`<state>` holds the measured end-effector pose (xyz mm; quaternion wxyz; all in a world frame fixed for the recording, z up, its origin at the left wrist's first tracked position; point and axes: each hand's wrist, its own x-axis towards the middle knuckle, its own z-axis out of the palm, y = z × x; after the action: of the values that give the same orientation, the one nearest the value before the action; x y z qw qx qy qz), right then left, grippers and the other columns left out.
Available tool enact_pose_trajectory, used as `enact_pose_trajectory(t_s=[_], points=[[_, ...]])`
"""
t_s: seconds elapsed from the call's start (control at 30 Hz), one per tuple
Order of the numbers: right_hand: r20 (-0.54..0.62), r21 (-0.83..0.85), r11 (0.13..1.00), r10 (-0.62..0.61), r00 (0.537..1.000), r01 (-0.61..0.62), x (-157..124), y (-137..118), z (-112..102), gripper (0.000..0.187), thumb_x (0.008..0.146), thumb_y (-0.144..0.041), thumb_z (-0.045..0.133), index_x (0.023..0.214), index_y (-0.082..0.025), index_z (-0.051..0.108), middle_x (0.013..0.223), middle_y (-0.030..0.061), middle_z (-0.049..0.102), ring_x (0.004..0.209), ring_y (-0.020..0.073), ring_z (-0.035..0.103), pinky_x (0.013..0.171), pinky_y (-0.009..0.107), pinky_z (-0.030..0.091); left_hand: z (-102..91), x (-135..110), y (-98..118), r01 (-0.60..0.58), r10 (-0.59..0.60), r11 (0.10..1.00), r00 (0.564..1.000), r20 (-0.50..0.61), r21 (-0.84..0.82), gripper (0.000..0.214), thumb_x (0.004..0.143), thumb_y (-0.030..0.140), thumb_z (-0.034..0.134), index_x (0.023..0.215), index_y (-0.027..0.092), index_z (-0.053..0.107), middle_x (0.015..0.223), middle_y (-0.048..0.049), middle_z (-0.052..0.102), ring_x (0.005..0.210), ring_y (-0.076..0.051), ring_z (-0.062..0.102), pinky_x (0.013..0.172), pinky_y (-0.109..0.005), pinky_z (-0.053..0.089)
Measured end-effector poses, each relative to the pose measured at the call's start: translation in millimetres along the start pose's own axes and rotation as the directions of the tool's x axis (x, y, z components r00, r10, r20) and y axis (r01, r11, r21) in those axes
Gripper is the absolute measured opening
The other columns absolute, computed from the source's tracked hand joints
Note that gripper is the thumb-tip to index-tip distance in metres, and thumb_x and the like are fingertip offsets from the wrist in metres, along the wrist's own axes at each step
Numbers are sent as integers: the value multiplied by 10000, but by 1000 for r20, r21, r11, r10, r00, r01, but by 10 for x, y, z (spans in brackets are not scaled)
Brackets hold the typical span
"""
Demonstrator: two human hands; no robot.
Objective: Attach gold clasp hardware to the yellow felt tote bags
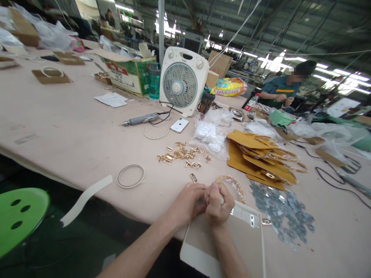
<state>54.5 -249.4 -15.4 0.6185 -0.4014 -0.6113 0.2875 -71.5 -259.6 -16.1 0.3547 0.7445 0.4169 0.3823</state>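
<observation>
My left hand point(189, 200) and my right hand point(218, 202) are pressed together at the table's near edge, both with fingers curled tight round a small part I cannot make out. They hover over a beige panel point(246, 239) bearing a small metal fitting. A gold chain point(236, 183) curves just behind my right hand. A single gold clasp point(194, 178) lies just beyond my left hand. Loose gold hardware pieces point(182, 154) are scattered farther back.
Mustard leather pieces point(261, 158) are stacked to the right, with a spread of small grey metal parts point(278, 206) beside them. A tape ring point(130, 176), electric screwdriver point(140, 119), white fan point(182, 81) and cardboard box point(127, 73) sit farther off. A green stool point(20, 216) stands left. Another person point(285, 90) works across the table.
</observation>
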Motion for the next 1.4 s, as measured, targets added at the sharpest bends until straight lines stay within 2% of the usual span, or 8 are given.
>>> enact_pose_trajectory(t_s=[0.13,0.33,0.43,0.63,0.83,1.1,1.3,1.4], points=[[-34,-18,997,75,997,-76,111,6,-10,452,1024,-383,562,612,-216,478,537,-44,460,474,106,422,476,268,338,30,-20,-14,25,-25,1000,999,-27,13,162,887,243,762,1049,238,766,1233,-61,748,1168,-268,655,1049,-394,472],[-103,389,892,289,952,-229,429,-85,-148,406,992,-435,580,667,-218,470,492,-99,376,355,71,331,350,200,238,73,-76,-52,132,-126,985,990,-63,110,680,731,281,929,1351,234,653,1436,-102,654,1324,-305,578,1155,-467,451],[-139,399,885,316,938,-239,548,-31,-161,388,968,-440,612,683,-214,476,493,-104,392,348,65,338,348,187,257,87,-76,-59,130,-125,979,991,-45,158,795,675,381,962,1382,213,639,1467,-113,632,1327,-326,566,1155,-484,457],[-55,229,917,346,937,-325,555,138,-61,420,985,-491,567,677,-218,487,503,-92,407,351,84,367,358,224,278,110,-66,-48,124,-116,974,992,-52,189,807,659,413,966,1375,209,656,1447,-103,639,1280,-329,575,1125,-471,479],[87,-54,993,112,990,-108,302,74,-118,472,1011,-425,552,598,-213,469,522,-48,455,473,104,434,480,253,354,98,-57,-1,92,-85,982,995,-48,165,572,718,379,935,1237,261,724,1335,-50,697,1204,-297,611,1064,-433,498],[-92,354,911,260,961,-212,416,12,-135,387,991,-427,566,677,-221,468,509,-92,403,355,74,347,351,204,246,140,-77,-54,119,-106,973,992,-74,198,776,649,436,966,1333,204,683,1446,-96,641,1274,-319,569,1128,-452,474],[-7,346,856,411,912,-383,611,85,-63,410,950,-510,604,691,-221,474,493,-103,398,340,73,347,341,198,257,128,-71,-37,148,-140,968,989,-52,203,812,659,454,957,1369,188,667,1450,-116,635,1284,-330,563,1144,-464,462],[41,272,879,396,917,-392,546,88,-50,419,970,-509,564,676,-226,472,492,-95,396,353,85,350,360,221,258,113,-58,-16,152,-146,970,988,-47,188,809,642,459,965,1349,185,680,1420,-112,649,1266,-331,566,1125,-456,469]])
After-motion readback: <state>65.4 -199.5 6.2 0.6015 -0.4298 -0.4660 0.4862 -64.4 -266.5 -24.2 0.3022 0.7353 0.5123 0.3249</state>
